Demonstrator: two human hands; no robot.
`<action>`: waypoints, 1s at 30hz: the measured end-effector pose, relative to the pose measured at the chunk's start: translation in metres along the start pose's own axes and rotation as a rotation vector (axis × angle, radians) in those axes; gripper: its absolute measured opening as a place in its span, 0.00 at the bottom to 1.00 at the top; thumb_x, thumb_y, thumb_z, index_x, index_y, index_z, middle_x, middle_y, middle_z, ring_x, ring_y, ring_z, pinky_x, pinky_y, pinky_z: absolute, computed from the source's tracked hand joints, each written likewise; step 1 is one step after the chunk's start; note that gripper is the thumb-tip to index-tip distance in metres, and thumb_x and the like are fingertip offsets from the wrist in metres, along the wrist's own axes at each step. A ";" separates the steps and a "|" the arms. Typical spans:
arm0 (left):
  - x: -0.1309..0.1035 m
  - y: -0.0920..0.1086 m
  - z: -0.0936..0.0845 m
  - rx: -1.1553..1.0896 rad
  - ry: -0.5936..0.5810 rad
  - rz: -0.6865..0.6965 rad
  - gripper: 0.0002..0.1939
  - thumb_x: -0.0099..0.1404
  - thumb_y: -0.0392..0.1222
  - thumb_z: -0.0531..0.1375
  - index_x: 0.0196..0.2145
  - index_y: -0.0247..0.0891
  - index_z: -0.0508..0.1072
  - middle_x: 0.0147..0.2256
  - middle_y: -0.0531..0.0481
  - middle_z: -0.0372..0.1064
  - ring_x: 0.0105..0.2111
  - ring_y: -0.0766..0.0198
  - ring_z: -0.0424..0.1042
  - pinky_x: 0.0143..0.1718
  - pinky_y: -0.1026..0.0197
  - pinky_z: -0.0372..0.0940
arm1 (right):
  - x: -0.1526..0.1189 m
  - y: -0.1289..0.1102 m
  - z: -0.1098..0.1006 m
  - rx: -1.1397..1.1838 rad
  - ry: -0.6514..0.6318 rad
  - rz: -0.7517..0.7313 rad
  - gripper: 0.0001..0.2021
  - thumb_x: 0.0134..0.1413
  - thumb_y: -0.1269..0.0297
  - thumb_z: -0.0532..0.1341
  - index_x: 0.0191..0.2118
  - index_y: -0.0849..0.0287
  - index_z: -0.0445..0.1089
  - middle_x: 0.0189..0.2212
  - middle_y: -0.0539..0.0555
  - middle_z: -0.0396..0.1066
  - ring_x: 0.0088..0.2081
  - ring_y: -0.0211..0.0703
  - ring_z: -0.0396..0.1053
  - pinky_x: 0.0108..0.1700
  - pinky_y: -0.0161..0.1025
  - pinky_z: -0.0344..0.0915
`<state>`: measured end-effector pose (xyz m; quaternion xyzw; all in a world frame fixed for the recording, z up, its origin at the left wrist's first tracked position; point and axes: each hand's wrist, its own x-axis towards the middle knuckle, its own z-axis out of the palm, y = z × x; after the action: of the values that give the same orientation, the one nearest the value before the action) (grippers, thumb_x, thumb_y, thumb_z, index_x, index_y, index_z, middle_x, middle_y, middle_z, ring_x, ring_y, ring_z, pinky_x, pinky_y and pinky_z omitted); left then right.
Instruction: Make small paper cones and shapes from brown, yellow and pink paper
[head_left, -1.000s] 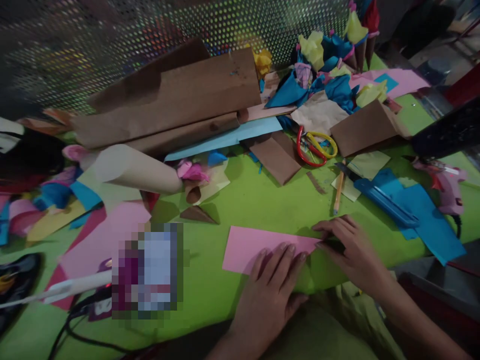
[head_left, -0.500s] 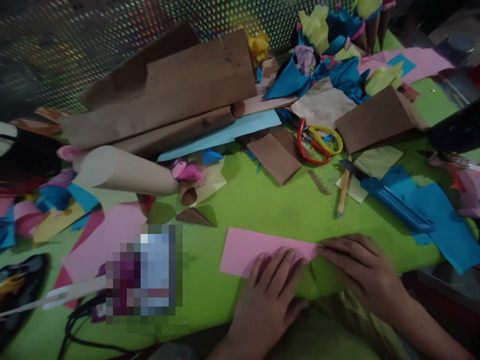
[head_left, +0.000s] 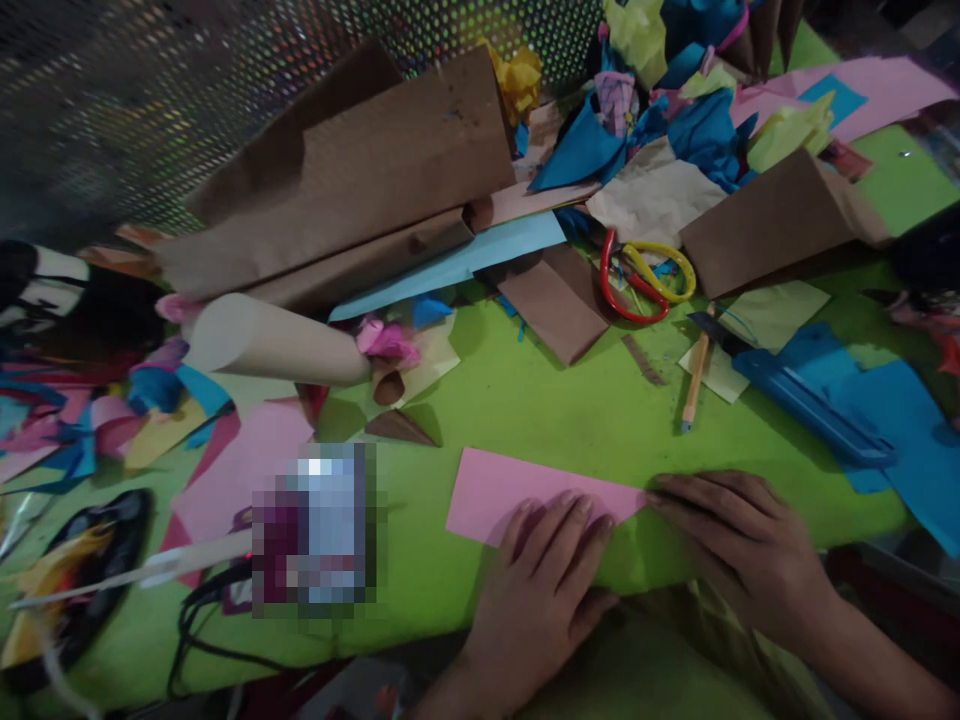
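Observation:
A pink paper strip (head_left: 491,495) lies on the green table (head_left: 405,590), broad at its left end and narrowing to a point at the right. My left hand (head_left: 544,575) rests flat on the strip's middle and lower edge, fingers slightly spread. At the pointed right end, the fingertips of my right hand (head_left: 739,540) press together on the paper. Beyond the hands lie a wooden pencil (head_left: 696,385), a blue utility knife (head_left: 814,400) and scissors with red and yellow handles (head_left: 646,280).
Brown card sheets (head_left: 405,150) and a pale tube (head_left: 281,340) lie at the back left. Crumpled blue and yellow paper (head_left: 701,135) is heaped at the back right. A blurred-out device (head_left: 330,530) with black cables sits at the left, near a dark oval tray (head_left: 131,515).
The whole view has shifted slightly, so the left and middle items appear farther right. Both hands keep nearly the same places on the pink strip.

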<state>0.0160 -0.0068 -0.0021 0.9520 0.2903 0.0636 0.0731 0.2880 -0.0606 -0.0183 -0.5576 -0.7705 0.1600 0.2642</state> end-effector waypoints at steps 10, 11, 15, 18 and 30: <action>-0.001 0.002 -0.003 0.022 -0.038 -0.008 0.29 0.74 0.56 0.52 0.66 0.40 0.64 0.69 0.48 0.56 0.69 0.54 0.52 0.71 0.46 0.40 | 0.004 -0.009 0.007 -0.157 -0.085 -0.207 0.26 0.66 0.68 0.58 0.68 0.48 0.61 0.63 0.51 0.69 0.61 0.51 0.69 0.62 0.55 0.62; -0.002 0.002 -0.004 0.037 -0.055 -0.001 0.30 0.74 0.56 0.51 0.67 0.40 0.62 0.70 0.47 0.55 0.70 0.54 0.51 0.71 0.46 0.40 | 0.005 -0.011 0.008 -0.161 -0.105 -0.215 0.26 0.67 0.68 0.58 0.68 0.48 0.61 0.63 0.51 0.69 0.61 0.51 0.69 0.62 0.55 0.62; -0.014 0.000 -0.012 0.102 -0.064 0.000 0.31 0.76 0.56 0.49 0.70 0.41 0.57 0.70 0.50 0.53 0.70 0.56 0.49 0.72 0.45 0.34 | 0.008 -0.016 0.010 -0.176 -0.102 -0.193 0.26 0.68 0.68 0.58 0.68 0.47 0.60 0.62 0.51 0.70 0.61 0.51 0.69 0.63 0.57 0.63; -0.032 -0.004 -0.015 0.142 -0.041 -0.013 0.29 0.76 0.54 0.50 0.69 0.42 0.57 0.69 0.51 0.55 0.70 0.57 0.49 0.72 0.44 0.30 | 0.007 -0.017 0.010 -0.181 -0.090 -0.187 0.26 0.68 0.67 0.58 0.69 0.48 0.60 0.62 0.53 0.70 0.61 0.51 0.69 0.64 0.58 0.62; -0.069 0.001 -0.013 0.082 0.098 -0.096 0.26 0.75 0.50 0.52 0.66 0.39 0.63 0.68 0.48 0.58 0.70 0.55 0.51 0.72 0.44 0.32 | 0.004 -0.021 0.014 -0.245 -0.091 -0.154 0.25 0.69 0.65 0.57 0.69 0.47 0.59 0.63 0.53 0.69 0.63 0.52 0.67 0.64 0.59 0.59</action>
<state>-0.0420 -0.0450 0.0058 0.9350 0.3410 0.0945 0.0227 0.2625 -0.0630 -0.0174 -0.5172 -0.8359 0.0694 0.1703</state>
